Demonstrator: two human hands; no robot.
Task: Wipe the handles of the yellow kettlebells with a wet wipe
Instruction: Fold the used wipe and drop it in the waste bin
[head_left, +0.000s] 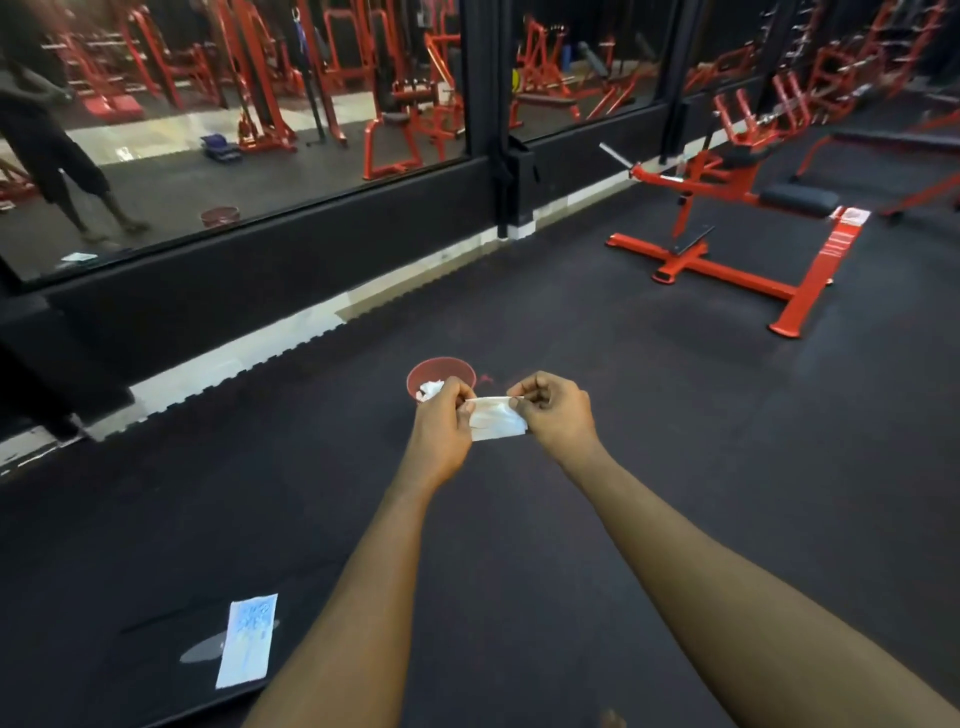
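Both arms reach forward over the dark gym floor, and a white wipe is stretched between the two hands. The left hand pinches the wipe's left end between thumb and fingers, with a bit of crumpled white showing above its knuckles. The right hand pinches the right end at the top corner, other fingers curled in. The wipe hangs as a folded band directly between the hands, its lower edge loose.

Just beyond the left hand, partly hidden by it, a red bucket stands on the floor. A blue-and-white packet lies flat on the floor, well to the left of the left forearm. A red machine stands far right, near a mirrored wall.
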